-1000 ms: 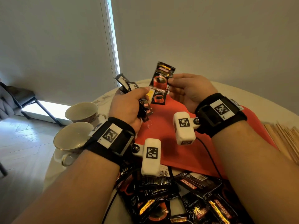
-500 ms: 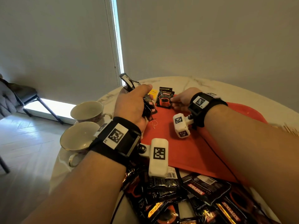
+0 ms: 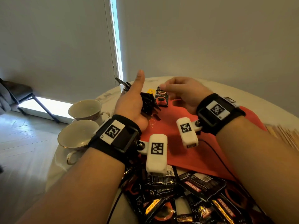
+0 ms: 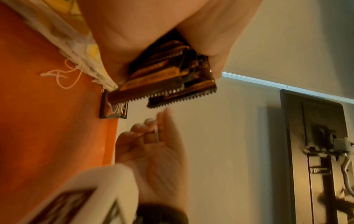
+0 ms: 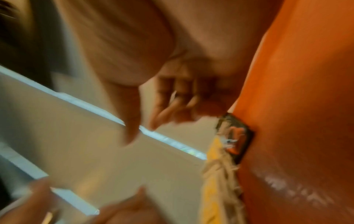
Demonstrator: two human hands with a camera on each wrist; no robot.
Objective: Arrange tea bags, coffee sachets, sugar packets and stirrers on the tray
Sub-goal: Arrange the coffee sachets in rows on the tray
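Note:
My left hand (image 3: pixel 135 101) hovers over the far left end of the red tray (image 3: pixel 186 143), thumb up, and grips a bundle of black coffee sachets (image 3: pixel 148 105). The left wrist view shows their toothed ends (image 4: pixel 166 78) sticking out of the fist. One black and red coffee sachet (image 3: pixel 161 99) lies on the tray beside yellow-tagged tea bags (image 3: pixel 151 91). My right hand (image 3: pixel 175 89) hangs just right of that sachet, fingers loosely curled and holding nothing. A heap of coffee sachets (image 3: pixel 178 199) lies at the table's near edge.
Two white teacups (image 3: pixel 85 109) (image 3: pixel 76 135) stand on the table left of the tray. Wooden stirrers (image 3: pixel 288 135) lie off the tray's right end. The round marble table (image 3: pixel 202 83) sits close to a grey wall, with a chair (image 3: pixel 17 92) on the floor to the left.
My right hand carried one sachet down onto the tray's far left end, let go of it and has pulled back a little. My left thumb has lifted off the bundle.

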